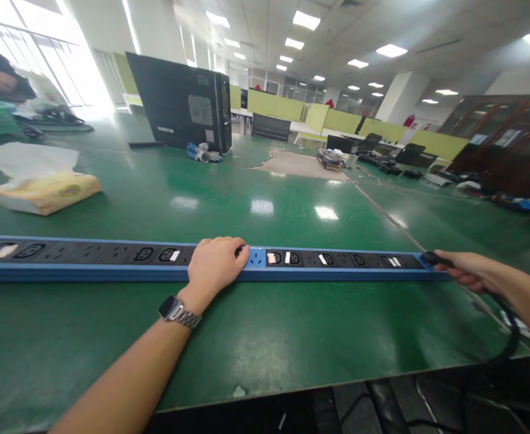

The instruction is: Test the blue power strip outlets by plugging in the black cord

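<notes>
Here, a long blue power strip [111,265] is laid across the green table [265,337]. Its middle is pressed under the flat, loosely spread left hand [214,265], while its cable end is gripped by the curled right hand [466,271]. A tissue box [43,191] is seen well behind the strip.

Bright, even light falls from the ceiling panels [305,20], and the windows [43,54] at far left blow out to white. The panels glare back as pale patches on the glossy green table [292,211]. Shadows are faint and soft. The wide lens bends the edges; the strip [88,259] bows slightly. Far desks and the corners look smeared and soft.
</notes>
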